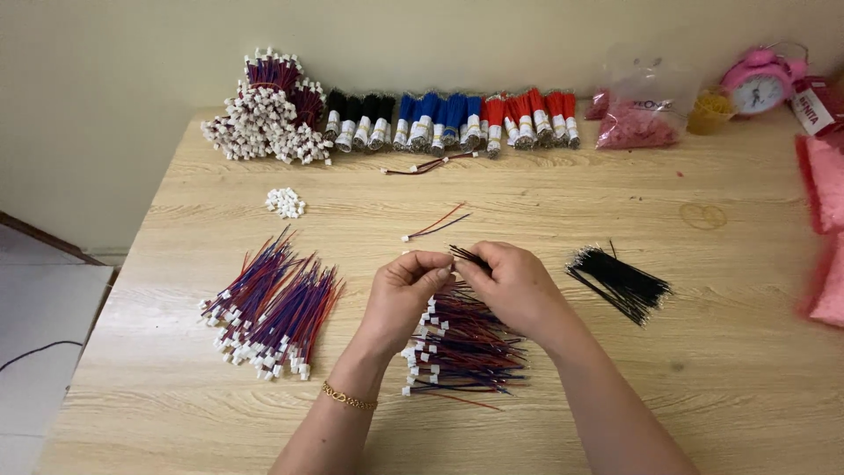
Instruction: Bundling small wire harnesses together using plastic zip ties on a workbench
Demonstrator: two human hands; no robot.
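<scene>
My left hand and my right hand meet over the middle of the wooden table. The left fingertips pinch a small white connector. The right fingers pinch thin black wires against it. Under both hands lies a pile of red and blue wires with white connectors. A larger such pile lies to the left. A loose bundle of black wires lies to the right. One finished red and blue lead lies just beyond the hands.
A small heap of white connectors sits at left. Along the back wall stand a big stack of wired connectors, taped black, blue and red wire bundles, a bag of pink bits, and a pink alarm clock. Pink bags line the right edge.
</scene>
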